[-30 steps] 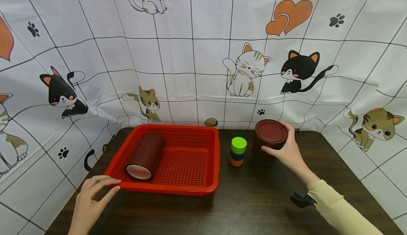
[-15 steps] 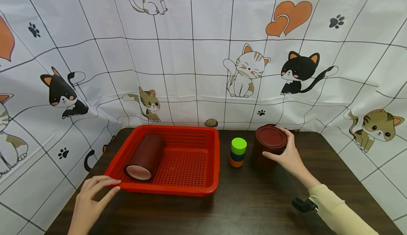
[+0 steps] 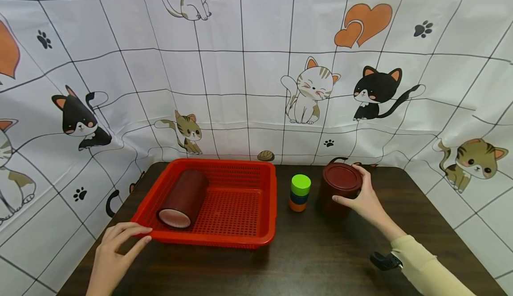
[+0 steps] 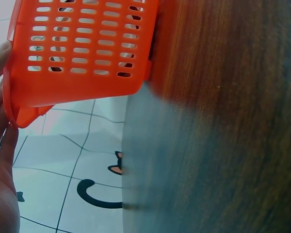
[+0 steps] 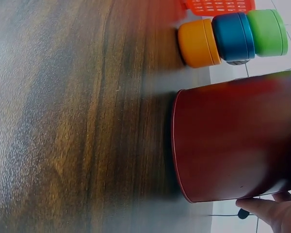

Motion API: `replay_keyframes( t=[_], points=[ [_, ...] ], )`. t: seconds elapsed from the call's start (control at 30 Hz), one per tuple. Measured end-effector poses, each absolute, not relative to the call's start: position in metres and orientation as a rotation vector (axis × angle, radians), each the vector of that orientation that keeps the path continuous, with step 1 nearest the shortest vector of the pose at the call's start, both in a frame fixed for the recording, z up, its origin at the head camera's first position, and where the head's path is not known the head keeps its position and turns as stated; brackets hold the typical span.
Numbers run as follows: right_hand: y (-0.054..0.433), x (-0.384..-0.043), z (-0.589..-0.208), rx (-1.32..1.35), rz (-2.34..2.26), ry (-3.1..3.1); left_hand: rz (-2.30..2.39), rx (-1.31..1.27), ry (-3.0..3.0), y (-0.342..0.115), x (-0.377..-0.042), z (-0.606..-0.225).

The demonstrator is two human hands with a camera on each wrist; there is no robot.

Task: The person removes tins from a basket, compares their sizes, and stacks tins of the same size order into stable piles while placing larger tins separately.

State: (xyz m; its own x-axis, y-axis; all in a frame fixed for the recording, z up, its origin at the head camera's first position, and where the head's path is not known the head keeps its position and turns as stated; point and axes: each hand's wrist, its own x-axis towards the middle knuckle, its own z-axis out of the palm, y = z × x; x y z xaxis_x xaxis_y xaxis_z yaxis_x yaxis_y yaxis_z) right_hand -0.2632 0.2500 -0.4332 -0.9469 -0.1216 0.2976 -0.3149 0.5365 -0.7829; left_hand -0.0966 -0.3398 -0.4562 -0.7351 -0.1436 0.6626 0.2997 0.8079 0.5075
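Though wrist reveals canister base [image 5: 184, 150], footing unclear

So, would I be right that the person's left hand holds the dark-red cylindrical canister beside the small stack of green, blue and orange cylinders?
Not quite: the head view shows the right hand holding the canister beside the stack.

Table [image 3: 296, 260], 6 o'clock: dark wood or wood-look, streaky grain, lightly pebbled, soft sheen. Basket [image 3: 212, 238], 7 o'clock: moulded plastic, smooth, glossy rim. Lying canister [image 3: 184, 198], 8 o'clock: smooth, satin. Upright canister [image 3: 339, 184], 4 o'clock: smooth, hard, glossy enough to mirror colours (painted metal or plastic, can't tell). Stacked cups [image 3: 299, 193], 5 o'clock: smooth, low satin. Wall sheet [image 3: 264, 73], 12 o'clock: thin, creased, faintly shiny. Sleeve [image 3: 426, 265], 4 o'clock: soft matt cloth.
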Motion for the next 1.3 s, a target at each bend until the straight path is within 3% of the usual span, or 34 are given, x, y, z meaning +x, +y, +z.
replay_keyframes(
  t=[1.3],
  points=[
    [0.266,-0.269,-0.439,0.468,1.421,-2.604,-0.801,-0.105,-2.266,-0.337,-0.096,-0.455]
  ],
)
